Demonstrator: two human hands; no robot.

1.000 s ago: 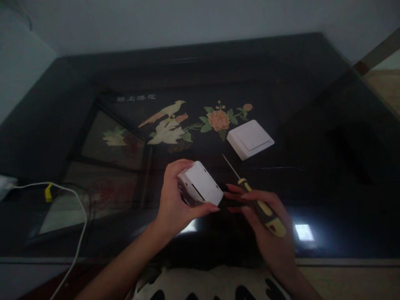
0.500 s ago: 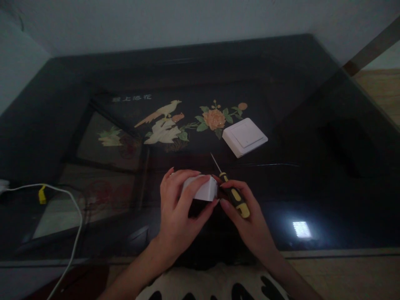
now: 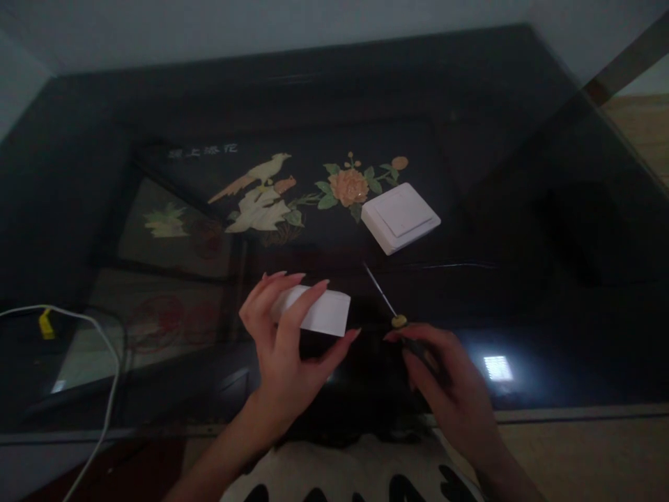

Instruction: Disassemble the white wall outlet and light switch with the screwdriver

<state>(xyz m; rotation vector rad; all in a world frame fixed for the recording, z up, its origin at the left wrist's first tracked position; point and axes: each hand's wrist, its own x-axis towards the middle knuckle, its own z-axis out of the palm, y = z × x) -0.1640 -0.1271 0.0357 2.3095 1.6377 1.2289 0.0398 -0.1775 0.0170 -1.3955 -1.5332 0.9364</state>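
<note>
My left hand (image 3: 285, 335) is closed around a white box-shaped piece (image 3: 328, 312), its fingers over the top and its thumb along the near right corner. The underside of that piece is hidden. To the right, my right hand (image 3: 452, 376) grips a screwdriver (image 3: 398, 321) with a yellow and dark handle, most of which the fingers cover. Its thin metal shaft points up and left, apart from the white piece. Beyond both hands lies a white wall switch (image 3: 402, 217) with one large square rocker, flat on the table.
A dark glossy table (image 3: 502, 293) bears a bird-and-flower picture (image 3: 258, 192) with characters above it. At the left, a white cable (image 3: 112, 376) with a yellow tag (image 3: 47, 324) curves over the near edge. A pale wall (image 3: 293, 28) stands behind.
My right hand has moved away to the right with the screwdriver, wrapping more of its handle. The left hand has shifted slightly left with the white piece. The whole view has shifted a little.
</note>
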